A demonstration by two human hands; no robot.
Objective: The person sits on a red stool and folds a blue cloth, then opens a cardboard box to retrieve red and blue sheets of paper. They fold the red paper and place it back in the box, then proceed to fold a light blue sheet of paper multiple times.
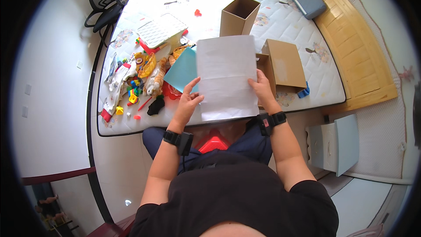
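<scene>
A creased sheet of white paper (228,79) is upright before me, above the near edge of the mattress. My right hand (263,89) grips its right edge between thumb and fingers. At its left edge is my left hand (189,103), thumb and index finger apart; contact with the paper is unclear. Behind the sheet's left side lies a light blue folder or sheet (182,69). Partly hidden behind its right side is an open cardboard box (265,69), with a larger cardboard box (285,65) beside it. A tall open cardboard box (237,19) stands farther back.
Toy blocks (133,97), clothing (115,89), an orange and white plush toy (157,77) and a black cloth (156,106) crowd the mattress's left side. A white plastic lid (162,30) lies behind them. A bedside cabinet (329,144) stands at the right.
</scene>
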